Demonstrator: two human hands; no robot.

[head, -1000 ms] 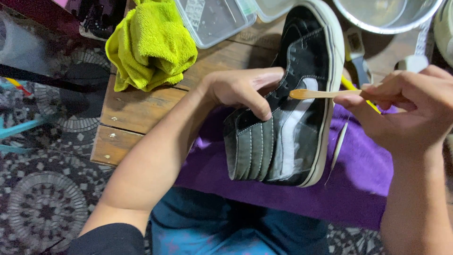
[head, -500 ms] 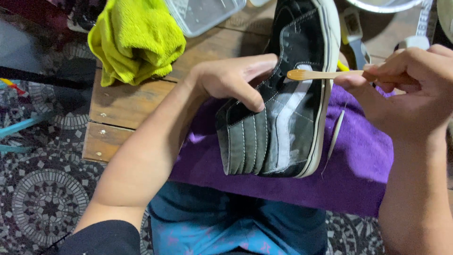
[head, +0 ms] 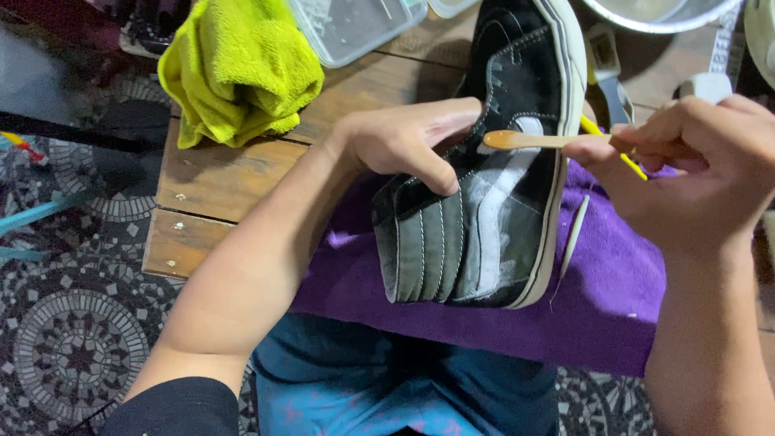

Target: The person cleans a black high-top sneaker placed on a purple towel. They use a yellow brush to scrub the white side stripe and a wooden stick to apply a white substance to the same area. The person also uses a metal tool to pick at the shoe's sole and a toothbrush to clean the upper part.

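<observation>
My left hand (head: pixel 404 141) grips a black and grey high-top shoe (head: pixel 492 202) by its upper, fingers tucked into the opening. The shoe lies on its side over a purple cloth (head: pixel 613 299), its white sole edge turned right. My right hand (head: pixel 694 161) pinches a thin wooden-handled brush (head: pixel 533 140), whose tip rests against the shoe's black side near the white stripe. A loose strip hangs off the shoe's sole edge on the right.
A yellow-green towel (head: pixel 242 69) lies bunched on the wooden table (head: pixel 218 178) at the left. A clear plastic box (head: pixel 355 24) and a metal bowl (head: pixel 654 12) stand at the back. A patterned mosaic floor (head: pixel 73 339) lies to the left.
The view has shifted, so the shoe and both hands sit a little lower. The brush tip has slid slightly along the shoe's side. Both grips are unchanged.
</observation>
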